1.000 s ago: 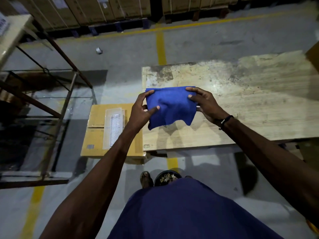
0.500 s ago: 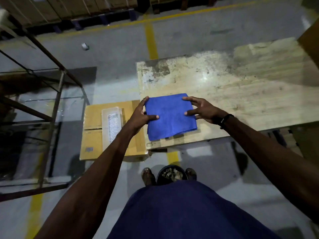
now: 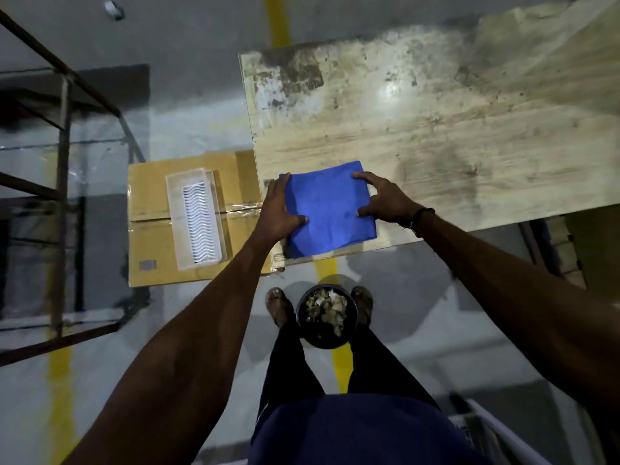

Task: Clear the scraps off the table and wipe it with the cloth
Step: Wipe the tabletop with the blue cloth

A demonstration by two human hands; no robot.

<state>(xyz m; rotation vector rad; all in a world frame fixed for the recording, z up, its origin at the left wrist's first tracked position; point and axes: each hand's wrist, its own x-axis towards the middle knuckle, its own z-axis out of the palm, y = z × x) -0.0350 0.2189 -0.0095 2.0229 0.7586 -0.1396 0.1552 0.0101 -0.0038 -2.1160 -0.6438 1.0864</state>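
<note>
A folded blue cloth lies flat on the near left corner of the worn wooden table. My left hand rests on the cloth's left edge with the thumb on top. My right hand presses on its right edge with spread fingers. On the floor between my feet stands a black bowl filled with pale scraps.
Left of the table a cardboard box carries a clear plastic tray. A metal rack frame stands at far left. Yellow lines cross the grey floor, and a small object lies on it far back.
The cloth came down from being held up in the air onto the table corner. Both hands went from pinching its top corners to lying flat on its edges.
</note>
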